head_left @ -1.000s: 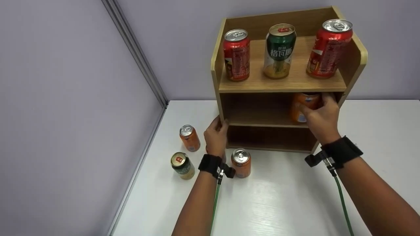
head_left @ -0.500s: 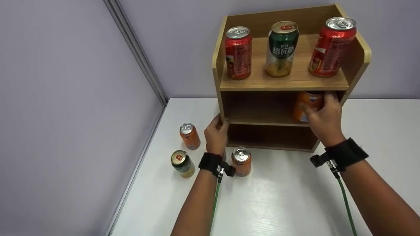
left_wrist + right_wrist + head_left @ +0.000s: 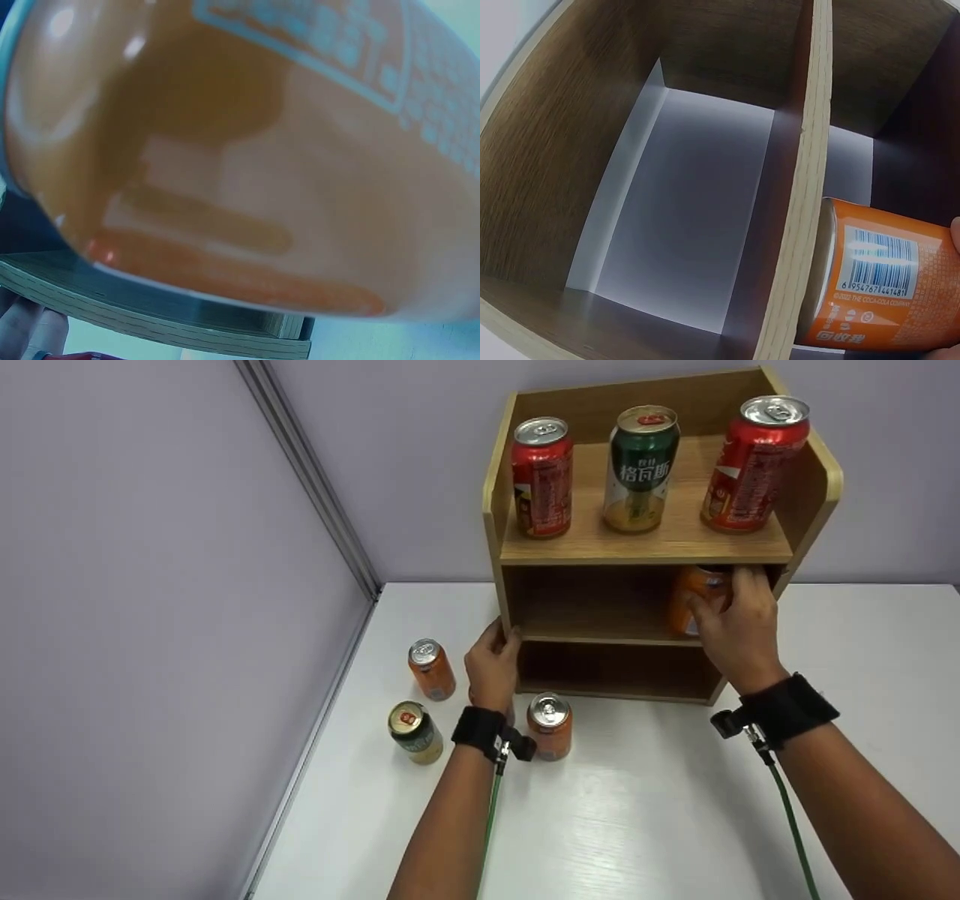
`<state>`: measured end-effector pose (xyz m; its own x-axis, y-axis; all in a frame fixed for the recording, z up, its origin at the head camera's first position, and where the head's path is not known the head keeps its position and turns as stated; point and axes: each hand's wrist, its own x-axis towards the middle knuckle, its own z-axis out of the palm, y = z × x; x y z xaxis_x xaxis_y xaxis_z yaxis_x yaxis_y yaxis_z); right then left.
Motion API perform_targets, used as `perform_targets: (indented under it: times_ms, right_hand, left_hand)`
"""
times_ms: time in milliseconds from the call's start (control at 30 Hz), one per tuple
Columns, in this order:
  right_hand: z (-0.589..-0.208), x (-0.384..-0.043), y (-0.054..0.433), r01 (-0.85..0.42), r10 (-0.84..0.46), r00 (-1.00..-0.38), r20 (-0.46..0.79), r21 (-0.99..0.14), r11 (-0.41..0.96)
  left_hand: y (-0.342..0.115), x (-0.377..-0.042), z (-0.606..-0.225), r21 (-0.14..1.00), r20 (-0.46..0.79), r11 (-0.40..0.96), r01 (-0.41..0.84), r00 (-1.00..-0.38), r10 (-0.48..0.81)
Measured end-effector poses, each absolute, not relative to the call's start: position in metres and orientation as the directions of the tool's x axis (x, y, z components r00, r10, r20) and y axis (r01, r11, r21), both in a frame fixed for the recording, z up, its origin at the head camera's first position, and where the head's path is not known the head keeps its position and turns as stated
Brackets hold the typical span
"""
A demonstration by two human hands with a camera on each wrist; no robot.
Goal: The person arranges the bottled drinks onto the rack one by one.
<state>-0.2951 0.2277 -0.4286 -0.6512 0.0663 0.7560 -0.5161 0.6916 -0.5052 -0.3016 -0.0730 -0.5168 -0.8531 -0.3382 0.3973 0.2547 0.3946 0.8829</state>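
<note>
My right hand reaches into the middle compartment of the wooden shelf and holds an orange soda can near its right side. Its thumb lies on the can's front, the fingers along the right side and partly hidden. In the right wrist view the can shows a barcode, its bottom end close to the shelf board. My left hand grips the shelf's left side panel, thumb at the front edge. Another orange can fills the left wrist view close up.
On top stand a red can, a green kvass can and another red can. On the white table, left of the shelf, stand an orange can and a green-gold can. Another orange can stands before the shelf.
My right thumb has shifted slightly to the right on the orange can, and the can sits at nearly the same spot. The left hand stays on the side panel.
</note>
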Motion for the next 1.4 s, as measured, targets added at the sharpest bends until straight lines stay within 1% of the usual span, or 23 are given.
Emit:
perform_targets:
  times_ms: [167, 400, 667, 1000, 1400]
  right_hand:
    - [-0.429, -0.297, 0.230, -0.505, 0.082, -0.654, 0.752, -0.514, 0.693]
    - [-0.426, -0.297, 0.231, -0.468, 0.096, -0.685, 0.722, -0.537, 0.702]
    - [-0.429, -0.292, 0.230, -0.479, 0.082, -0.694, 0.716, -0.543, 0.690]
    - [-0.432, -0.280, 0.232, -0.514, 0.080, -0.679, 0.730, -0.550, 0.658]
    - [-0.431, -0.273, 0.233, -0.564, 0.061, -0.646, 0.761, -0.530, 0.634]
  left_hand:
    - [-0.072, -0.301, -0.516, 0.886, 0.388, 0.396, 0.242, -0.854, -0.346]
    - [-0.071, -0.302, -0.514, 0.881, 0.400, 0.401, 0.250, -0.846, -0.353]
    - [-0.072, -0.301, -0.516, 0.884, 0.391, 0.402, 0.239, -0.848, -0.357]
    - [-0.072, -0.298, -0.517, 0.899, 0.368, 0.370, 0.237, -0.866, -0.339]
    - [-0.073, -0.302, -0.517, 0.890, 0.377, 0.396, 0.227, -0.854, -0.358]
